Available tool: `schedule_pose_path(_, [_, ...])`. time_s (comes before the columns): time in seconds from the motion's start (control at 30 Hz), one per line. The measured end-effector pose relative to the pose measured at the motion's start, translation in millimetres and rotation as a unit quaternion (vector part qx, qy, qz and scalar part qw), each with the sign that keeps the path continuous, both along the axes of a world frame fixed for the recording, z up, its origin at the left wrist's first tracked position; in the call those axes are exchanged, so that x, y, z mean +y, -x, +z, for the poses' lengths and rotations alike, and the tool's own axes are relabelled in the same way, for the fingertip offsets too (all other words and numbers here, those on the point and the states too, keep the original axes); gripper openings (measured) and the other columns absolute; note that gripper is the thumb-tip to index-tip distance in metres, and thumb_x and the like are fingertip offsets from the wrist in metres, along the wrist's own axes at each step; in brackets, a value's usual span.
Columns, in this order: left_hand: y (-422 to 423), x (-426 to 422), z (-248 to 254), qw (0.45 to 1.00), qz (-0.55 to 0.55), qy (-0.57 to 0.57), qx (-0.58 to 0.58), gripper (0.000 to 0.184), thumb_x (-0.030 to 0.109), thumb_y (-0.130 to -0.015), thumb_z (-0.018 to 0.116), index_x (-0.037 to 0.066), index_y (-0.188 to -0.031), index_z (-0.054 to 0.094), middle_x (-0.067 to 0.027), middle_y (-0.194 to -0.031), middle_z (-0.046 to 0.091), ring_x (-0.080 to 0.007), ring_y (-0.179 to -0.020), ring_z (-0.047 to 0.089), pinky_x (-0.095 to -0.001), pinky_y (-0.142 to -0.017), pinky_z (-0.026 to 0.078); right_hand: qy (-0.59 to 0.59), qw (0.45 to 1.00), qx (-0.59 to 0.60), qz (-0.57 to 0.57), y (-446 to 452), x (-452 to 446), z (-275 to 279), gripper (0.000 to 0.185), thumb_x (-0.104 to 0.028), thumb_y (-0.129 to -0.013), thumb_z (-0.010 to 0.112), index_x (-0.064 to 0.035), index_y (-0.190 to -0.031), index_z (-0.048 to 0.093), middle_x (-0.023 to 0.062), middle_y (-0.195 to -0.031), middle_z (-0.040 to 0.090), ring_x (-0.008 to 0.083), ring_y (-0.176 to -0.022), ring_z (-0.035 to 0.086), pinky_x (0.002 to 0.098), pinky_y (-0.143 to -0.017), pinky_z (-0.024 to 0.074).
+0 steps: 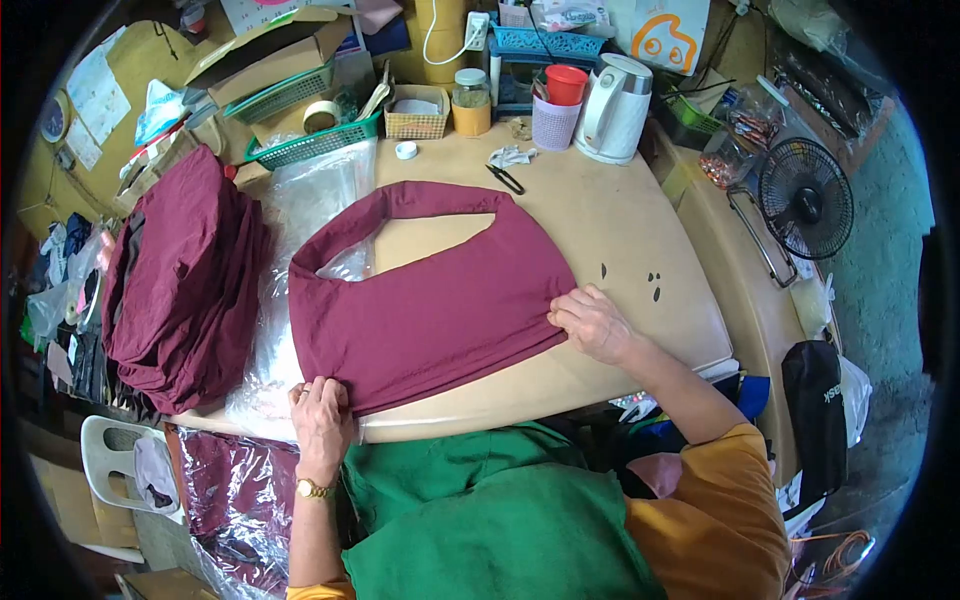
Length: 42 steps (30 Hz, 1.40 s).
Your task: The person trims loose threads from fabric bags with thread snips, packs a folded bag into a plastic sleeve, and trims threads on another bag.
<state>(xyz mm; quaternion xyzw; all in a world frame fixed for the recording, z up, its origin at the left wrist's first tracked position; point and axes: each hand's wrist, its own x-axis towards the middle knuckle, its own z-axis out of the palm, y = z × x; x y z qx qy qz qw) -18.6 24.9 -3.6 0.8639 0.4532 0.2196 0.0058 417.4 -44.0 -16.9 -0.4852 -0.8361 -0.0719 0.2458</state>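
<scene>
A maroon fabric shoulder bag [440,300] lies flat on the table, its wide strap curving away at the far side. My left hand [322,415], with a gold watch at the wrist, grips the bag's near left corner, fingers curled over the edge. At the bag's right edge, my right hand [592,322] pinches the cloth near the lower corner. Both hands hold the same bag, and the cloth stretches between them with a fold along the near edge. My fingertips are partly hidden in the fabric.
A pile of maroon bags [185,290] stands at the left, beside clear plastic sleeves [270,300]. Thread snips [506,179] and a white cap [406,150] lie behind the bag. Along the back are a green basket [320,140], a jar [471,103] and a white kettle [613,108].
</scene>
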Motion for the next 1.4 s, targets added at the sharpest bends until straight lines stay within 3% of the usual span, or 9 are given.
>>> schedule_pose_path(0.13, [14.3, -12.4, 45.5, 0.995, -0.04, 0.095, -0.007, 0.023, 0.001, -0.073, 0.068, 0.007, -0.092, 0.057, -0.0082, -0.085, 0.059, -0.0306, -0.086, 0.06, -0.0434, -0.084, 0.041, 0.084, 0.995, -0.032, -0.037, 8.7, -17.0, 42.2, 0.028, -0.004, -0.079, 0.062, -0.0056, -0.106, 0.069, 0.0083, -0.108, 0.066, 0.0259, -0.103, 0.06, 0.0403, -0.094, 0.0424])
schedule_pose_path(0.2, [2.1, -24.0, 84.2, 0.987, 0.033, 0.149, 0.045, 0.034, 0.007, -0.082, 0.07, 0.005, -0.113, 0.058, -0.0134, -0.112, 0.063, -0.0334, -0.109, 0.06, -0.0481, -0.097, 0.04, 0.134, 0.983, -0.035, -0.124, 11.3, -15.4, 62.7, 0.026, -0.01, -0.087, 0.064, -0.0047, -0.111, 0.07, 0.012, -0.121, 0.065, 0.0288, -0.115, 0.058, 0.0425, -0.1, 0.0402])
schedule_pose_path(0.3, [-43.7, -20.2, 85.6, 0.999, 0.021, 0.039, -0.002, 0.058, 0.022, -0.09, 0.066, 0.006, -0.142, 0.046, -0.0196, -0.152, 0.037, -0.0383, -0.142, 0.033, -0.0559, -0.116, 0.022, 0.052, 0.976, 0.157, -0.142, 63.7, 13.8, 77.5, 0.039, -0.025, -0.091, 0.065, -0.0075, -0.125, 0.063, 0.0141, -0.137, 0.056, 0.0311, -0.133, 0.047, 0.0497, -0.112, 0.0303])
schedule_pose_path(0.4, [-81.1, -0.5, 35.4, 0.995, 0.07, 0.009, 0.069, 0.068, 0.041, -0.097, 0.055, 0.008, -0.154, 0.034, -0.0198, -0.162, 0.022, -0.0406, -0.15, 0.017, -0.0628, -0.118, 0.011, 0.069, 0.985, 0.033, -0.155, 97.9, 42.7, 45.3, 0.061, -0.046, -0.092, 0.063, -0.0129, -0.142, 0.052, 0.0175, -0.151, 0.041, 0.0384, -0.144, 0.03, 0.0624, -0.117, 0.0163])
schedule_pose_path(0.63, [-67.3, 19.4, -2.1, 0.987, 0.118, 0.093, 0.059, 0.071, 0.044, -0.097, 0.052, 0.011, -0.156, 0.029, -0.0171, -0.163, 0.021, -0.0407, -0.151, 0.016, -0.0639, -0.118, 0.008, 0.147, 0.968, -0.05, -0.198, 93.3, 54.8, 14.1, 0.077, -0.068, -0.089, 0.051, -0.0296, -0.154, 0.035, 0.018, -0.163, 0.02, 0.0469, -0.149, 0.011, 0.0777, -0.109, 0.0018])
schedule_pose_path(1.07, [-25.9, -9.6, -4.0, 0.978, 0.118, 0.17, 0.037, 0.068, 0.027, -0.095, 0.054, 0.007, -0.155, 0.03, -0.0213, -0.162, 0.022, -0.0434, -0.149, 0.019, -0.0591, -0.119, 0.013, 0.264, 0.939, -0.055, -0.214, 93.1, 27.0, 26.4, 0.08, -0.068, -0.088, 0.055, -0.0263, -0.154, 0.036, 0.0197, -0.163, 0.02, 0.0472, -0.15, 0.008, 0.074, -0.112, 0.0032])
schedule_pose_path(1.2, [-5.1, -24.1, 5.7, 0.961, 0.261, 0.051, 0.076, 0.08, 0.011, -0.085, 0.058, 0.008, -0.157, 0.024, -0.0296, -0.162, 0.01, -0.0511, -0.149, 0.007, -0.0641, -0.117, 0.011, 0.265, 0.938, -0.054, -0.218, 94.5, 23.8, 27.9, 0.081, -0.064, -0.086, 0.059, -0.0252, -0.154, 0.037, 0.0203, -0.162, 0.021, 0.0468, -0.15, 0.009, 0.0739, -0.112, 0.0026])
schedule_pose_path(1.27, [3.8, -23.2, 23.4, 0.96, 0.269, -0.065, -0.05, 0.071, -0.002, -0.079, 0.058, 0.007, -0.147, 0.041, -0.0299, -0.151, 0.033, -0.047, -0.139, 0.034, -0.0549, -0.112, 0.029, 0.264, 0.942, -0.052, -0.2, 97.4, 22.7, 27.8, 0.08, -0.06, -0.086, 0.062, -0.0243, -0.153, 0.038, 0.0204, -0.162, 0.021, 0.0467, -0.15, 0.009, 0.0731, -0.113, 0.0029])
schedule_pose_path(1.4, [-11.1, -30.6, 42.8, 0.962, 0.018, 0.153, -0.226, 0.024, -0.001, -0.085, 0.063, -0.001, -0.109, 0.065, -0.0194, -0.095, 0.065, -0.0358, -0.088, 0.065, -0.0406, -0.077, 0.052, 0.261, 0.939, -0.057, -0.215, 98.9, 21.8, 28.3, 0.079, -0.057, -0.086, 0.065, -0.0224, -0.153, 0.04, 0.0209, -0.162, 0.02, 0.0476, -0.149, 0.011, 0.0716, -0.114, 0.0048])
